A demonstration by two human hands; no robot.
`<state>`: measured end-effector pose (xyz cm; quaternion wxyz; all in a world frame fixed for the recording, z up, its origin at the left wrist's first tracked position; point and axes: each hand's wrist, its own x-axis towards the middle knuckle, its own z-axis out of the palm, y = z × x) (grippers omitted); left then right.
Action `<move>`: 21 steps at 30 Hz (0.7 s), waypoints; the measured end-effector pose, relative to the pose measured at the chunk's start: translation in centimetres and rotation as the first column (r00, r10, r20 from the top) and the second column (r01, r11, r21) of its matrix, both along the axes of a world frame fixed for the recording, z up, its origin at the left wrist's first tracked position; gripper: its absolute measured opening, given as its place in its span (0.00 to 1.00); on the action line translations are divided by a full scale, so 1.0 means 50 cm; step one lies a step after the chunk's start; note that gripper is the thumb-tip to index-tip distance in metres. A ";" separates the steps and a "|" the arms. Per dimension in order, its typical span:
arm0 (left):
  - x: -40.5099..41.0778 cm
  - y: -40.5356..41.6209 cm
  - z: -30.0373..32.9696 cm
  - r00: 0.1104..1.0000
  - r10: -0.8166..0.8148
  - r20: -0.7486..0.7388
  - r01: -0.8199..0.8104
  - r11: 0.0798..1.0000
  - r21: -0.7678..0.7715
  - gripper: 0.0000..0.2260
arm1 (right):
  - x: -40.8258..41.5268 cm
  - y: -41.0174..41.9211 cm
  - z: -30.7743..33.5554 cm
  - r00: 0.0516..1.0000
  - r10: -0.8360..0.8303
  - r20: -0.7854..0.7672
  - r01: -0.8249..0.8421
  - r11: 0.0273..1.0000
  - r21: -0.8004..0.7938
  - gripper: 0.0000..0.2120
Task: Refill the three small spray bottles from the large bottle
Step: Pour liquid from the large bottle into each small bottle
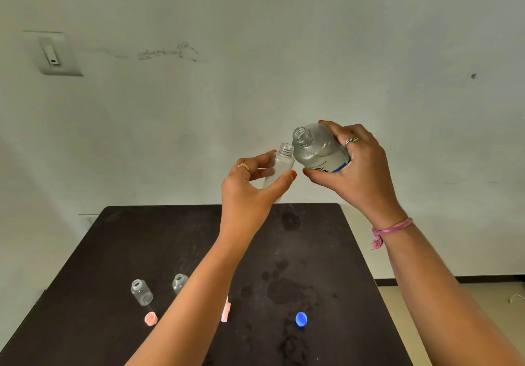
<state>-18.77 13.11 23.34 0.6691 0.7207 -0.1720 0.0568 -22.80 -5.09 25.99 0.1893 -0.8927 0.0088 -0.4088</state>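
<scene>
Our left hand [250, 184] holds one small bottle [279, 171] up in the air, thumb on one side and fingers on the other, its open neck pointing up. Our right hand [355, 164] is wrapped round the big bottle [318, 149], which is uncapped and tilted toward the small one, its mouth just above and beside the small neck. The two bodies seem to touch, or nearly so. No stream shows between the mouths, so we judge the pour is about to begin or has just stopped; we cannot tell which. The small bottle looks cloudy, and we cannot read its level.

Down on the dark surface [170, 238] two more small bottles stand upright with their necks open: one at the left [141, 292] and one beside it [179, 282], partly behind our left forearm. Both look clear and close to empty, though that is hard to be sure of. A pink cap [150, 318] lies in front of them, a pink sprayer piece [225, 312] peeks out past the forearm, and a blue cap [301, 319] lies to the right. Wet marks spot the surface near the blue cap.

By our reckoning the task is in its early part: all the tops are off, one small bottle is in hand for filling, and two wait. After the fills, the tops must go back on.
</scene>
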 end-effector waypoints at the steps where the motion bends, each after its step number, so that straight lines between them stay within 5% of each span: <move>1: -0.001 0.000 0.002 1.000 0.001 0.003 -0.001 1.000 -0.005 0.20 | -0.001 0.000 0.004 1.000 0.000 0.000 0.000 1.000 -0.016 0.36; 21: -0.019 0.000 0.016 1.000 -0.011 0.016 0.011 1.000 -0.007 0.17 | -0.014 -0.006 0.028 0.998 -0.050 0.039 0.056 0.981 -0.185 0.35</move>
